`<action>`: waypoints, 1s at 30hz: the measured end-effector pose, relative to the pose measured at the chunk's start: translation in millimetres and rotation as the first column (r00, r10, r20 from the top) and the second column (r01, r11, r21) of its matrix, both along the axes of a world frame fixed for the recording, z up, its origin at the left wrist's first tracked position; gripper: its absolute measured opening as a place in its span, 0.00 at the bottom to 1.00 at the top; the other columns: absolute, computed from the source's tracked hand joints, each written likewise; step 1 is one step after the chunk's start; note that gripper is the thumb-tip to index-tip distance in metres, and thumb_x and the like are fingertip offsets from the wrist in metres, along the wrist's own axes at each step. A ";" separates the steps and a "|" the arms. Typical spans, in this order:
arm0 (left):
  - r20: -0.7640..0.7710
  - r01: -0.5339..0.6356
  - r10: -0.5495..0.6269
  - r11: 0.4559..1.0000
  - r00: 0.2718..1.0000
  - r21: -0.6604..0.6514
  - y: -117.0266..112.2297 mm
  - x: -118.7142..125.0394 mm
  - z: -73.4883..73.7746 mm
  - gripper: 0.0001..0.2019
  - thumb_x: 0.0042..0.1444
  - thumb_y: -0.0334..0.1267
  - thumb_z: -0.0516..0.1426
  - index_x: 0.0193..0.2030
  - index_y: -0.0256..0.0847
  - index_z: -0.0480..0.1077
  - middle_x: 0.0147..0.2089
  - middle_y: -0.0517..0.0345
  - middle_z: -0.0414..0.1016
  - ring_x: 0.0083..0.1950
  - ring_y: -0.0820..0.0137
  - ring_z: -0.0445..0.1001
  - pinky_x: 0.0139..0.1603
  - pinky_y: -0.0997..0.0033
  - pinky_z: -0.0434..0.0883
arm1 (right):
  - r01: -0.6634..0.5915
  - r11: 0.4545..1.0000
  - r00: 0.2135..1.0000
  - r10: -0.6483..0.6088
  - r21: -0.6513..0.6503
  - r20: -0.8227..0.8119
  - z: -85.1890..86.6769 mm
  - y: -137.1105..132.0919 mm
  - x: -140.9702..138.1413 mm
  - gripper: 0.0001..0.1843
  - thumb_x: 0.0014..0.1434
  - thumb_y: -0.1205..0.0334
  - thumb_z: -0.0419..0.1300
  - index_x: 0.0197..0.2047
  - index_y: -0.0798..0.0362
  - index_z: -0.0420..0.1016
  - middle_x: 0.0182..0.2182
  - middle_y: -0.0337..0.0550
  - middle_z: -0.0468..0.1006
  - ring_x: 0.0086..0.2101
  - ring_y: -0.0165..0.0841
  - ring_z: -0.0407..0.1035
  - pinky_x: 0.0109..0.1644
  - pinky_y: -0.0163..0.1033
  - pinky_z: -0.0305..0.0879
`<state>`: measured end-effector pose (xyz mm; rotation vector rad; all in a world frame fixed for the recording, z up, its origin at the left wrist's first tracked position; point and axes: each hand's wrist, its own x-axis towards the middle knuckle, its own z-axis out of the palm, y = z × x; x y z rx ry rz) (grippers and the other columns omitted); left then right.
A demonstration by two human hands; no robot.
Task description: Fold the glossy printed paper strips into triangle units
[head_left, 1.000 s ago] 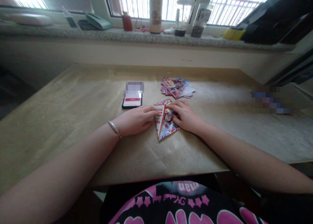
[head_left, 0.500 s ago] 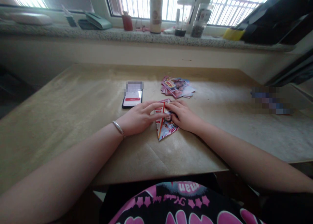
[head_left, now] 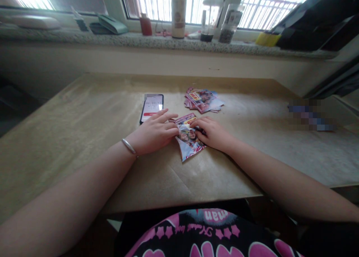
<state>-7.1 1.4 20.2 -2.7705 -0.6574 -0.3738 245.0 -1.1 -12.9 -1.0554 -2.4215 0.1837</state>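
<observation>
Touching leaflet (head_left: 187, 141) on table (head_left: 92, 122) from both sides — with long axis running near to far.
Meeting left edge with left hand (head_left: 153, 135), fingers spread; covering right part with bent fingers of right hand (head_left: 213, 134) — cannot tell if pinching.

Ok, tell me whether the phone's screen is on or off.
On: the phone shows a lit, pale display with a red bar; the left hand hides its near right corner.

Left hand (head_left: 155, 131) lies loosely spread, right hand (head_left: 211, 133) curled, both palm-down
</observation>
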 end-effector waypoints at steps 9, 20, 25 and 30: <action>-0.075 0.031 -0.041 0.990 0.996 -0.138 0.4 -3.8 3.9 0.13 0.64 0.34 0.52 0.52 0.46 0.74 0.52 0.58 0.78 0.52 0.67 0.75 0.63 0.57 0.65 | -0.114 0.993 0.993 0.114 -0.009 0.019 7.7 -2.0 11.7 0.08 0.60 0.67 0.57 0.40 0.50 0.76 0.43 0.45 0.80 0.45 0.38 0.72 0.53 0.46 0.66; -0.121 0.027 -0.042 0.992 0.992 -0.119 3.4 -3.5 -3.0 0.15 0.65 0.30 0.49 0.52 0.40 0.74 0.58 0.53 0.74 0.53 0.63 0.73 0.54 0.61 0.72 | -0.165 0.986 0.985 0.165 0.010 0.051 6.5 -2.8 15.2 0.14 0.63 0.59 0.57 0.50 0.47 0.78 0.53 0.48 0.76 0.51 0.41 0.70 0.56 0.52 0.66; -0.128 -0.069 0.056 0.993 0.990 -0.100 -1.4 -2.2 -1.2 0.16 0.64 0.28 0.49 0.53 0.34 0.73 0.58 0.48 0.73 0.58 0.61 0.72 0.59 0.58 0.70 | -0.171 0.983 0.976 0.160 0.066 0.145 10.7 -3.7 17.5 0.15 0.65 0.58 0.55 0.51 0.46 0.78 0.53 0.45 0.76 0.50 0.41 0.69 0.55 0.51 0.66; -0.165 -0.145 0.124 0.982 0.979 -0.122 -5.7 0.3 -1.0 0.17 0.62 0.27 0.50 0.54 0.33 0.73 0.60 0.47 0.71 0.58 0.61 0.72 0.60 0.60 0.70 | -0.208 0.977 0.969 0.200 0.045 0.148 13.9 -4.3 19.6 0.18 0.63 0.59 0.55 0.55 0.47 0.76 0.53 0.46 0.76 0.50 0.40 0.69 0.56 0.51 0.65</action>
